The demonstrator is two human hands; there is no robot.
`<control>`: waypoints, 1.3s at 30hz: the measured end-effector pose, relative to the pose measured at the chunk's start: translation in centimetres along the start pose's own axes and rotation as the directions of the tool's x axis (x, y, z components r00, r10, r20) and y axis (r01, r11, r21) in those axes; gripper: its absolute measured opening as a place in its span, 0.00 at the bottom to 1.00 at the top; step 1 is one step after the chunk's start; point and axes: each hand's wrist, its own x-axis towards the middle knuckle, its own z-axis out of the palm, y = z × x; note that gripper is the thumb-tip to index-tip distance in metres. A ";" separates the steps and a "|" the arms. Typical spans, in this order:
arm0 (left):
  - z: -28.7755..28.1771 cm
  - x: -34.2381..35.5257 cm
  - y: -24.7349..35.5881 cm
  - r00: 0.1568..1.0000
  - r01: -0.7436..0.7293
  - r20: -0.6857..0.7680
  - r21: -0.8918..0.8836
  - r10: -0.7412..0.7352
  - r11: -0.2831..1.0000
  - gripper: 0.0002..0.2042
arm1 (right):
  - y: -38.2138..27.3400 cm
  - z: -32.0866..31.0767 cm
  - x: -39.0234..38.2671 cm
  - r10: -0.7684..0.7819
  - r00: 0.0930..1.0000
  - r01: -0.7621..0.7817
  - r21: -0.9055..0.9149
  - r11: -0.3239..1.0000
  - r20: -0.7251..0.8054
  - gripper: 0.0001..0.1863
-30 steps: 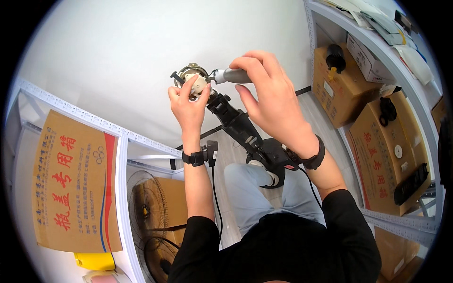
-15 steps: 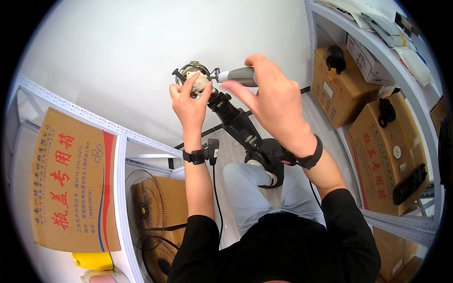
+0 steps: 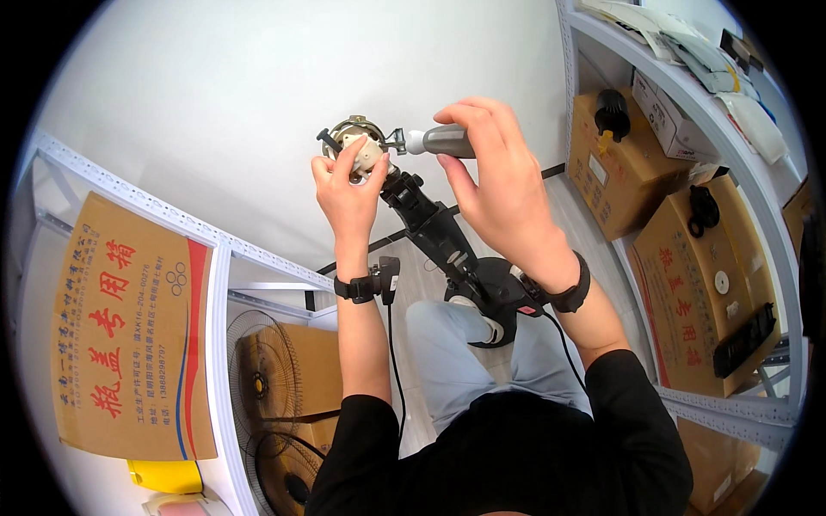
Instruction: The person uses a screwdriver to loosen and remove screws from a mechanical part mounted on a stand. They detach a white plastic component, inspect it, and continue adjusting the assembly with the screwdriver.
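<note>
My left hand (image 3: pixel 351 185) pinches a cream plastic housing (image 3: pixel 368 155) in a metal ring bracket (image 3: pixel 356 123) at the top of a black stand (image 3: pixel 422 215). A short black rod (image 3: pixel 329 139) juts from the housing's left. My right hand (image 3: pixel 499 176) curls round the rear of a grey handle (image 3: pixel 447 140), thumb below and fingers over it. The handle lies sideways, its white collar toward a small dark metal fitting (image 3: pixel 397 141) at the housing's right. How firmly the fingers press on it is hard to tell.
A metal shelf (image 3: pixel 225 241) with a cardboard sheet (image 3: pixel 163 335) stands left, wire fan guards (image 3: pixel 262 361) beside it. The right rack (image 3: pixel 774 172) holds cartons (image 3: pixel 594 206), black parts and flat packets. A white wall (image 3: pixel 215 77) is ahead; the stand's round base (image 3: pixel 508 327) is between my legs.
The housing and my left hand have shifted slightly right and down. My right hand and the grey handle have moved slightly right, the fingers shifting around the handle.
</note>
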 end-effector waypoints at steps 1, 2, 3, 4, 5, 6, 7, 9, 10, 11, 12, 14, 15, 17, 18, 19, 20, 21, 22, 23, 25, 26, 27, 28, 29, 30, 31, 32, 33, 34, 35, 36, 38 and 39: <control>0.0 0.1 -0.1 1.000 0.000 -0.003 -0.005 0.000 1.000 0.20 | -0.3 -0.2 0.1 0.024 1.000 -0.024 0.013 1.000 0.015 0.21; 0.0 0.0 -0.1 1.000 0.002 -0.004 -0.011 -0.002 1.000 0.20 | -0.8 -0.4 0.1 0.051 0.998 -0.051 0.023 0.998 0.032 0.20; 0.0 -0.1 -0.1 1.000 0.007 -0.003 -0.016 -0.007 1.000 0.20 | -1.4 -0.6 0.1 0.145 0.985 -0.138 -0.079 0.987 0.092 0.20; 0.0 -0.1 -0.1 1.000 0.012 -0.003 -0.021 -0.012 1.000 0.20 | -2.2 -0.7 0.1 0.243 0.959 -0.216 -0.185 0.959 0.142 0.20; 0.0 0.0 0.0 1.000 0.015 -0.005 -0.025 -0.015 1.000 0.20 | -2.5 -0.8 0.1 0.341 0.923 -0.281 -0.291 0.915 0.179 0.21; 0.0 0.0 0.0 1.000 0.011 -0.001 -0.011 -0.011 1.000 0.20 | -2.4 -0.9 0.1 0.327 0.924 -0.258 -0.307 0.916 0.199 0.21; -0.1 -0.1 -0.1 1.000 0.008 0.003 0.003 -0.008 1.000 0.21 | -2.2 -1.0 0.0 0.314 0.924 -0.235 -0.323 0.917 0.219 0.22; -0.1 0.0 0.0 1.000 0.001 0.006 0.010 -0.001 1.000 0.21 | -1.0 -1.0 0.2 0.147 0.970 -0.093 -0.260 0.961 0.194 0.22; -0.2 0.0 0.1 1.000 -0.002 0.006 0.003 0.002 1.000 0.21 | 0.1 -0.9 0.4 -0.008 0.991 0.034 -0.187 0.982 0.136 0.22; -0.1 0.0 0.1 1.000 -0.004 0.006 -0.004 0.004 1.000 0.21 | 0.2 -0.8 0.5 -0.065 0.993 0.079 -0.138 0.987 0.101 0.22; -0.1 0.0 0.1 1.000 -0.005 0.003 -0.005 0.005 1.000 0.21 | 0.3 -0.8 0.7 -0.122 0.990 0.128 -0.092 0.987 0.065 0.21; 0.1 0.0 0.0 1.000 -0.006 -0.001 -0.005 0.006 1.000 0.21 | -0.9 -0.8 0.7 -0.045 0.997 0.047 -0.028 0.998 0.062 0.20; 0.0 -0.1 -0.1 1.000 0.001 0.002 -0.008 -0.001 1.000 0.21 | -1.6 -0.9 0.6 0.099 0.987 -0.088 -0.088 0.992 0.130 0.20; -0.1 0.0 -0.1 1.000 0.012 0.007 -0.016 -0.012 1.000 0.20 | -2.2 -1.2 0.4 0.278 0.938 -0.246 -0.170 0.954 0.206 0.21; -0.1 0.0 -0.1 1.000 0.014 0.009 -0.007 -0.014 1.000 0.20 | -2.2 -1.2 0.3 0.313 0.923 -0.275 -0.185 0.943 0.225 0.21; -0.2 -0.1 -0.1 1.000 0.015 0.011 0.002 -0.015 1.000 0.20 | -1.5 -1.1 0.0 0.241 0.946 -0.214 -0.141 0.967 0.216 0.22; -0.2 -0.1 0.0 1.000 0.015 0.012 0.010 -0.015 1.000 0.20 | -0.9 -1.1 0.0 0.168 0.965 -0.151 -0.097 0.984 0.202 0.23; -0.2 0.0 0.1 1.000 0.008 0.011 0.013 -0.008 1.000 0.21 | -0.6 -1.1 0.2 0.092 0.983 -0.082 -0.066 0.994 0.160 0.22; -0.2 0.0 0.2 1.000 0.000 0.010 0.017 0.000 1.000 0.21 | -0.3 -1.1 0.5 0.016 0.993 -0.011 -0.039 0.999 0.116 0.21; -0.3 -0.1 0.2 1.000 -0.005 0.013 0.020 0.005 1.000 0.22 | -0.2 -1.1 0.6 -0.056 0.996 0.057 -0.015 0.998 0.072 0.21; -0.1 -0.1 0.1 1.000 -0.014 -0.001 0.009 0.014 1.000 0.22 | -1.1 -0.7 0.5 0.043 0.997 -0.041 -0.044 0.998 0.060 0.21; -0.1 -0.1 0.0 1.000 -0.017 -0.008 0.003 0.017 1.000 0.22 | -1.5 -0.7 0.4 0.093 0.994 -0.090 -0.058 0.994 0.054 0.21; 0.0 -0.1 -0.1 1.000 -0.011 -0.005 0.008 0.011 1.000 0.21 | -1.8 -0.9 0.3 0.185 0.976 -0.177 -0.079 0.981 0.115 0.20; 0.0 -0.1 -0.2 1.000 -0.004 -0.001 0.014 0.004 1.000 0.21 | -2.2 -1.2 0.3 0.275 0.946 -0.260 -0.104 0.960 0.173 0.19; 0.0 -0.1 -0.2 1.000 0.001 -0.001 0.022 -0.001 1.000 0.21 | -2.3 -1.4 0.4 0.361 0.905 -0.338 -0.133 0.932 0.227 0.18; 0.0 -0.1 -0.3 1.000 0.004 0.003 0.018 -0.004 1.000 0.21 | -2.1 -1.3 0.3 0.336 0.915 -0.321 -0.102 0.941 0.224 0.17; 0.0 -0.1 -0.3 1.000 0.008 0.007 0.013 -0.008 1.000 0.21 | -1.7 -1.2 0.2 0.312 0.924 -0.304 -0.071 0.950 0.220 0.17; -0.1 -0.1 -0.3 1.000 0.012 0.011 0.012 -0.012 1.000 0.21 | -1.4 -1.2 0.1 0.288 0.933 -0.287 -0.038 0.957 0.216 0.16; -0.1 0.0 -0.3 1.000 0.003 0.006 0.011 -0.003 1.000 0.21 | -1.3 -1.3 0.1 0.231 0.949 -0.237 0.002 0.971 0.215 0.15; -0.1 0.0 -0.3 1.000 -0.006 0.002 0.011 0.006 1.000 0.21 | -1.1 -1.4 0.1 0.174 0.962 -0.187 0.042 0.982 0.211 0.14; 0.0 0.0 -0.2 1.000 -0.013 -0.001 0.007 0.013 1.000 0.21 | -1.1 -1.6 0.1 0.118 0.972 -0.136 0.078 0.988 0.205 0.13; -0.1 -0.1 -0.1 1.000 -0.009 -0.003 0.001 0.009 1.000 0.21 | -1.2 -1.9 0.2 0.104 0.972 -0.122 0.078 0.989 0.210 0.12; -0.1 -0.1 0.2 1.000 -0.002 -0.005 -0.012 0.002 1.000 0.21 | -1.6 -2.4 0.3 0.075 0.973 -0.094 0.077 0.993 0.218 0.12; -0.1 -0.1 0.1 1.000 0.000 -0.003 -0.010 0.000 1.000 0.21 | -1.7 -2.6 0.2 0.086 0.974 -0.103 0.071 0.992 0.211 0.12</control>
